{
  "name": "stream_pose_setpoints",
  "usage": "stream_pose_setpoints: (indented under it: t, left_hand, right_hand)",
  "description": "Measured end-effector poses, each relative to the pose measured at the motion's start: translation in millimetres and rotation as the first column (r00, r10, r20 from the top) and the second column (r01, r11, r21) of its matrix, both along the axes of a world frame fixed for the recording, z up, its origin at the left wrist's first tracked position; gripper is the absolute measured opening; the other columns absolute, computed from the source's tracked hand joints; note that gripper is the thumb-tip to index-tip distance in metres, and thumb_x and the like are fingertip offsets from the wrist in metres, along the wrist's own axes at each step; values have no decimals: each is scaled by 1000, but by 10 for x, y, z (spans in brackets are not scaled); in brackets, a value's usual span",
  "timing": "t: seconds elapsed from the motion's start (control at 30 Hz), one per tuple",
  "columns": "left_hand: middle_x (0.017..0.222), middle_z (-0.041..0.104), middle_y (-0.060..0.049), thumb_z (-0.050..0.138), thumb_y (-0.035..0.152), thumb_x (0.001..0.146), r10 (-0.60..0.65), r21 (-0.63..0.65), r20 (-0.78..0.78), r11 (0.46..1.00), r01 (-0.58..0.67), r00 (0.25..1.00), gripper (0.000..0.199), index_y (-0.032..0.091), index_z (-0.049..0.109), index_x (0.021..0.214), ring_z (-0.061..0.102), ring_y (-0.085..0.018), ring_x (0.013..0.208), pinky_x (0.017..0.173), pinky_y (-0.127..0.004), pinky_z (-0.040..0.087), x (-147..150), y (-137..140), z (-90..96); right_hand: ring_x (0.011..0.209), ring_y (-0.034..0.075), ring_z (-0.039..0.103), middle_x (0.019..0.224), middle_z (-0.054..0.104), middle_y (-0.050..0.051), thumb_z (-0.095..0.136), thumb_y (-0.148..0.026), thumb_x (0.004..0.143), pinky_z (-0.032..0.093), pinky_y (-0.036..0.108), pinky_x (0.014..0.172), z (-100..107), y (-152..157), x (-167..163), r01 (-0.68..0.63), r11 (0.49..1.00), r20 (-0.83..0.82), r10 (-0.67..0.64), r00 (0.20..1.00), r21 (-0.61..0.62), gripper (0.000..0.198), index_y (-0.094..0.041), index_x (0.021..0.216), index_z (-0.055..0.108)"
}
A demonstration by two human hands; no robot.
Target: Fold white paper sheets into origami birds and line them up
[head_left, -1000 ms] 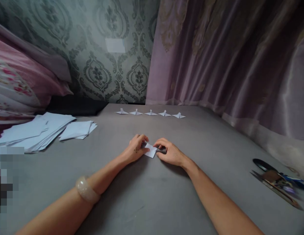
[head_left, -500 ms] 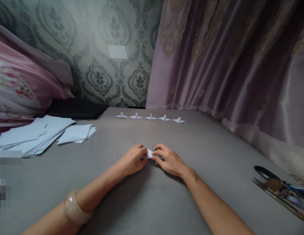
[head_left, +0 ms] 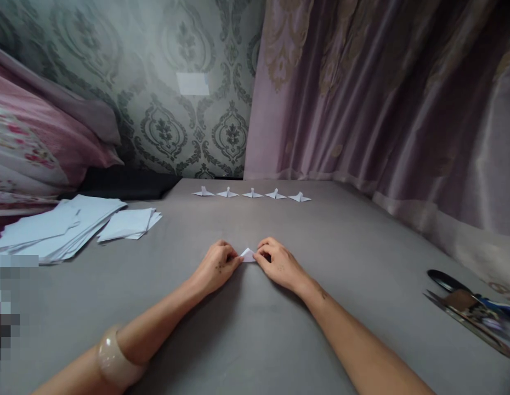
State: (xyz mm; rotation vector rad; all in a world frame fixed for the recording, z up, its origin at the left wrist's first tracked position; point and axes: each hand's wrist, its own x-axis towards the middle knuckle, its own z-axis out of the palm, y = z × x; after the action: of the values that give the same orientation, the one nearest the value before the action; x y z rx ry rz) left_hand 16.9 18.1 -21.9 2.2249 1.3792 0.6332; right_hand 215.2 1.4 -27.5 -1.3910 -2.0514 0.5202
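Between my two hands is a small piece of white folded paper (head_left: 248, 254), its peak pointing away from me. My left hand (head_left: 219, 262) pinches its left corner between thumb and fingers. On the opposite corner, the thumb and fingertips of my right hand (head_left: 278, 262) are closed too. Both hands stay low over the grey tabletop (head_left: 255, 340). Beyond them, near the far edge, several small white folded paper figures (head_left: 252, 193) stand in a row, each with a raised middle and flat pointed sides.
Loose white paper sheets (head_left: 90, 211) lie in a pile at the left, with smaller paper squares (head_left: 125, 224) beside them. Behind these is a dark flat item (head_left: 127, 184). Scissors (head_left: 448, 281) and other small tools lie at the right. A purple curtain (head_left: 321, 109) hangs along the right side.
My hands have moved slightly apart, so more of the folded paper shows as a triangle. A dark thing visible under my right fingers earlier no longer shows. The view has shifted slightly.
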Motion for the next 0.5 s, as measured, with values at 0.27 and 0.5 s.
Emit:
stream_pose_setpoints:
  t: [0.27,0.5]
  left_hand:
    - [83,57,-8,49,30,82,75,16,21,997,-75,997,25,16,60,66,53,-21,84,78,-34,43,35,22,-97]
    - [86,54,-7,48,31,86,57,131,8,990,-57,998,22,17,54,69,50,-20,82,75,-33,42,33,2,-219]
  right_hand:
    - [80,12,57,96,57,4,58,-30,83,42,26,78,-24,62,-38,90,993,-24,-92,995,-69,22,-17,65,60]
    - [79,13,56,91,55,3,58,-31,83,42,27,75,-19,61,-42,134,986,32,-132,991,-96,20,-18,68,56]
